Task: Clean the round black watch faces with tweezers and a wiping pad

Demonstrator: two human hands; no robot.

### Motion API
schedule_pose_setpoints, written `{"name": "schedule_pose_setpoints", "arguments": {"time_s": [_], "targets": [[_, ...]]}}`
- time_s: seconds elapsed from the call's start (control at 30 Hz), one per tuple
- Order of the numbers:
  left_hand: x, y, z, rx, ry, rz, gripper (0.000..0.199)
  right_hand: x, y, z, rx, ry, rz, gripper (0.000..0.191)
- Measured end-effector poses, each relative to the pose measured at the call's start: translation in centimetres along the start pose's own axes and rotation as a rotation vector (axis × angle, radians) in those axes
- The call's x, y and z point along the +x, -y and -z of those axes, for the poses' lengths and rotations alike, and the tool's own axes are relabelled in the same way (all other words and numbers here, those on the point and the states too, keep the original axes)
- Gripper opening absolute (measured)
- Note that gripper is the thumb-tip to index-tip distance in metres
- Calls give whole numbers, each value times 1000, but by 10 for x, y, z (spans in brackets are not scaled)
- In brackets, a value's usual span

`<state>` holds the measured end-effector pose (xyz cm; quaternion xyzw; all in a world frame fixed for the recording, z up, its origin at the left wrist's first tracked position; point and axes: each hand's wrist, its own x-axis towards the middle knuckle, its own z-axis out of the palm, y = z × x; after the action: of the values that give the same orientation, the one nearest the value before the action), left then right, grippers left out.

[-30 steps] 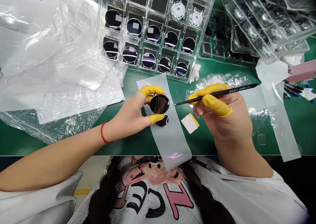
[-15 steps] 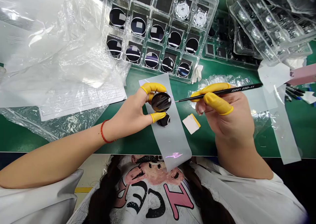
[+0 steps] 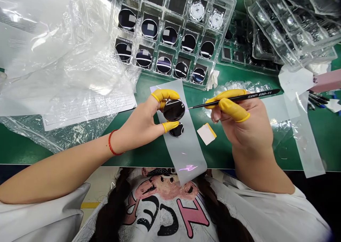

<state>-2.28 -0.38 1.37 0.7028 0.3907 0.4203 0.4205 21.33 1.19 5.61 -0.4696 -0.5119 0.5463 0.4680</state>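
Note:
Between thumb and fingers in yellow finger cots, my left hand (image 3: 145, 119) grips a round black glossy disc (image 3: 174, 110) by its edges. It looks like a watch face or display. A second dark disc (image 3: 177, 130) lies just below it on a strip of translucent film (image 3: 186, 155). My right hand (image 3: 243, 121), also in yellow finger cots, pinches a thin black tweezer-like tool (image 3: 257, 95) marked "SXND ESD-11". Its fine tip points left, close to the held disc's right edge; whether they touch I cannot tell. A small white and yellow pad (image 3: 206, 134) lies between the hands.
A clear compartment tray (image 3: 162, 44) with several black discs and two silver ones stands at the back. Stacked clear trays (image 3: 290, 20) fill the back right. Plastic bags (image 3: 66, 50) and a printed sheet (image 3: 93, 108) cover the left. Pens (image 3: 317, 100) lie at far right.
The tool in my right hand has tilted and shifted slightly to the left. The reflection on the held disc has changed; my left hand stays almost in place.

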Motion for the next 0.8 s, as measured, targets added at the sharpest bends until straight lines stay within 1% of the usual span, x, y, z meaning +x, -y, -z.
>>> {"name": "schedule_pose_setpoints", "arguments": {"time_s": [0.07, 0.3, 0.4, 0.53, 0.7, 0.8], "targets": [[0, -1, 0, 1, -7, 3, 49, 0, 0, 0, -13, -3, 4, 25], [1, -3, 1, -17, -6, -6, 49, 0, -1, 0, 44, 14, -13, 18], [1, -3, 0, -3, -17, -8, 50, 0, -1, -1, 24, -2, -8, 20], [1, -2, 0, 23, -22, 22, 50, 0, 0, -2, -24, -25, -17, 25], [1, 1, -1, 38, -28, 43, 51, -1, 1, -2, 3, -13, -13, 23], [2, 0, 0, 34, -39, 58, 49, -1, 1, -3, -17, -27, -10, 25]]}}
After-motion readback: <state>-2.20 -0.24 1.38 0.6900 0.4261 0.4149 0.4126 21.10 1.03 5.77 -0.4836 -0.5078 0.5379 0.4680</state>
